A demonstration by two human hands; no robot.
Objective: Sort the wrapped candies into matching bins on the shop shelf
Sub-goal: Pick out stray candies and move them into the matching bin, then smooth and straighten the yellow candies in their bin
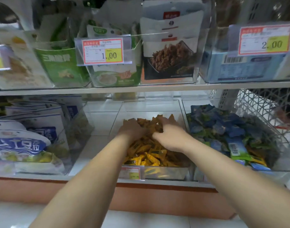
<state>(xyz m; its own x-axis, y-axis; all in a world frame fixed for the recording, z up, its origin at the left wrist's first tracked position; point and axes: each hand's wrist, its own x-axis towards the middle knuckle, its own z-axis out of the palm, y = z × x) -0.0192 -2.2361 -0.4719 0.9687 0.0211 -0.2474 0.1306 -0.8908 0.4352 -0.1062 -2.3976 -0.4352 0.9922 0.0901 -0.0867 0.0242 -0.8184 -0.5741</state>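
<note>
A clear middle bin (pixel 150 104) on the lower shelf holds a heap of orange and yellow wrapped candies (pixel 149 153). Both my hands are inside it. My left hand (pixel 132 129) lies palm-down on the heap with its fingers stretched toward the back. My right hand (pixel 169 137) sits just to its right, fingers and thumb curled round a few orange candies near the top of the pile. To the right, another clear bin (pixel 287 155) is piled with blue and green wrapped candies (pixel 223 129), with a few yellow ones (pixel 257 159) at its front.
A bin of white-and-blue snack bags (pixel 25 142) stands at the lower left. The upper shelf (pixel 141 88) carries clear bins of packets with price tags (pixel 102 51) reading 1.00 and 2.00. A white wire basket (pixel 264 106) stands at the far right.
</note>
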